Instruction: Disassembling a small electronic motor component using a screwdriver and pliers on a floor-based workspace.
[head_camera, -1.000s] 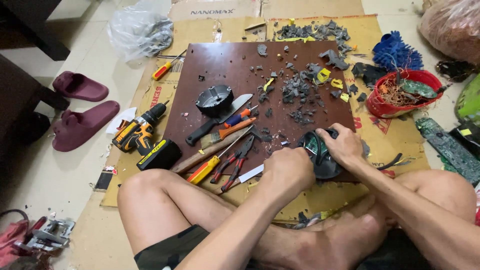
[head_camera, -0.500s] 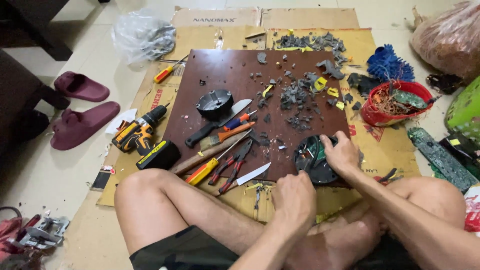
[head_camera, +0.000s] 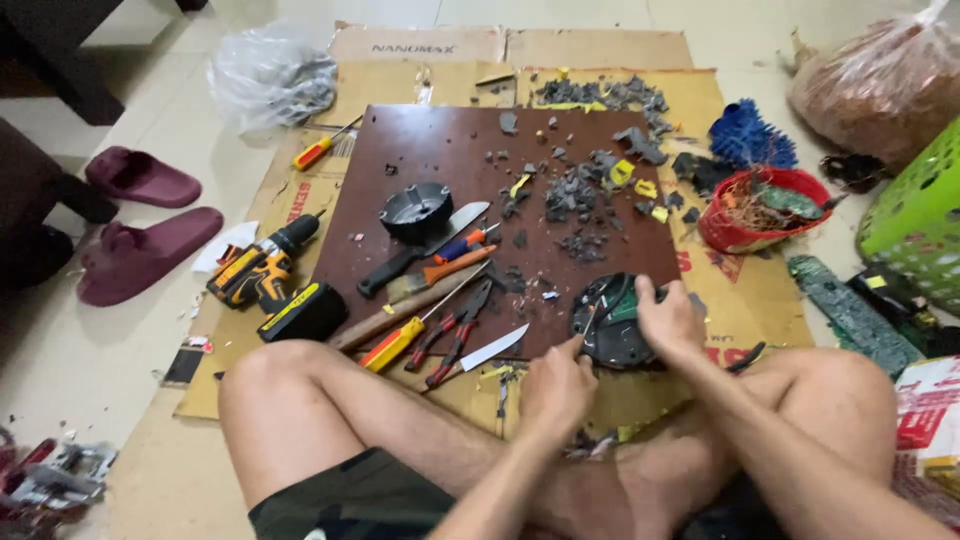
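Observation:
I sit cross-legged on cardboard in front of a dark brown board (head_camera: 440, 150). My right hand (head_camera: 668, 320) presses down on a round black device (head_camera: 606, 325) with a green circuit board inside, at the board's near right corner. My left hand (head_camera: 556, 388) is closed around a thin tool whose tip touches the device's left edge. The tool is mostly hidden in my fist.
Pliers (head_camera: 455, 330), a knife (head_camera: 490, 350), screwdrivers (head_camera: 400, 340), a black round casing (head_camera: 415, 210) and grey plastic fragments (head_camera: 575, 190) lie on the board. A yellow cordless drill (head_camera: 262, 270) sits left, a red bowl (head_camera: 760, 215) of scrap and a green basket (head_camera: 915, 205) right. Slippers (head_camera: 140, 250) lie far left.
My left hand has drawn back from beside the device toward my body and now holds a thin tool against its left edge. The right hand stays on the device.

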